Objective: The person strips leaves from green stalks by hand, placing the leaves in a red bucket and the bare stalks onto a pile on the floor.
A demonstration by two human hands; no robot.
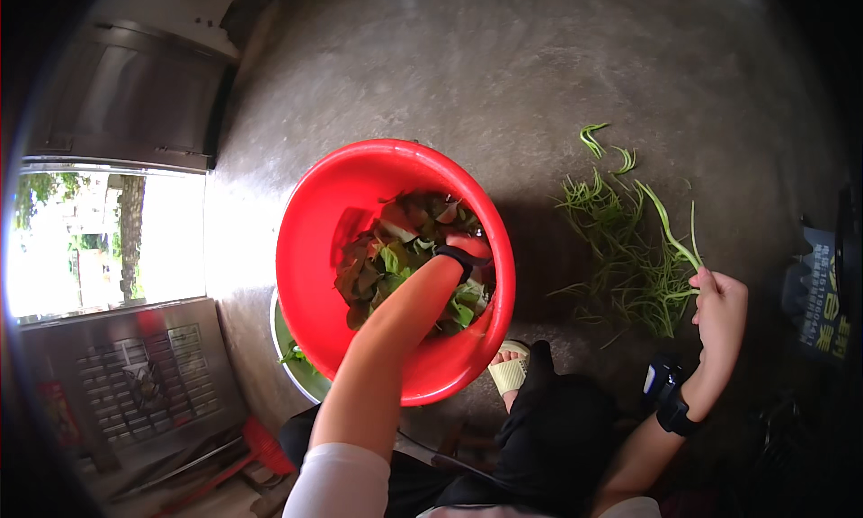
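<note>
My left hand [470,244] reaches down into a red plastic basin [317,248] among loose green leaves [388,258]. Its fingers are mostly hidden there, so their grip does not show. Off to the right, my right hand [720,304] pinches a few long green vegetable stems [669,231] between thumb and fingers. These stems hang over a scattered heap of thin green stems [617,248] lying on the concrete floor. Dark bands are worn on both wrists.
Partly under the basin's left side sits a pale-rimmed round vessel [275,322] with some greens. A foot in a cream slipper [509,370] is near the basin. A red broom or dustpan [266,444] lies lower left, by a metal door [152,376]. A bag bearing writing [819,292] stands far right.
</note>
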